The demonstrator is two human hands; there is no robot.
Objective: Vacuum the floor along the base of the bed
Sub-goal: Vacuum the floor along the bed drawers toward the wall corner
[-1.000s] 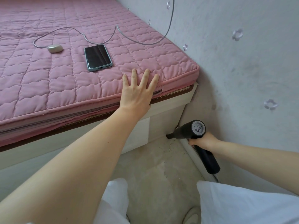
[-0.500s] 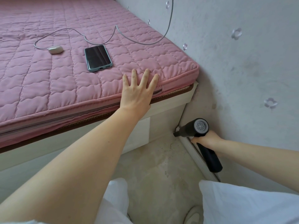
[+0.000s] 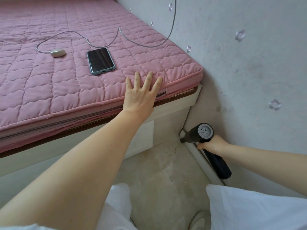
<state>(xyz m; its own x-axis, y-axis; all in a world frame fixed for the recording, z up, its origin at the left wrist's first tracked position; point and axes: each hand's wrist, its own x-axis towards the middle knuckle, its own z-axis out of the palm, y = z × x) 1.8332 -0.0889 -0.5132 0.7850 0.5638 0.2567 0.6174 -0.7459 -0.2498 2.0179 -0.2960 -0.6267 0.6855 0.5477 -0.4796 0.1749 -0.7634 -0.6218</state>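
Gripping the handheld vacuum (image 3: 201,133) by its dark handle with the right hand (image 3: 211,144), fingers curled round it just below the barrel. Resting the left hand (image 3: 141,95) flat on the pink quilted mattress (image 3: 66,83) at its near edge, close to the near right corner, four fingers straight and spread, holding nothing.

Counting: two hands, one vacuum, one phone (image 3: 100,61), one small white puck (image 3: 58,52) on one grey cable (image 3: 106,42), one bed.

Looking at the vacuum: short matte-black barrel, round grey rear cap with a ring of vent slots facing the camera, long black handle slanting down toward the near right. Pointing its nozzle low into the corner where the white bed base (image 3: 172,120) meets the wall (image 3: 249,72), just above the floor (image 3: 166,171); cannot tell whether the nozzle is touching the base. Showing dark specks on the pale floor just beside that corner.

Lying face up near the mattress's near edge, the phone, apart from the left hand's fingertips. Sitting to its left, the puck, with the cable looping across the mattress and rising by the wall.
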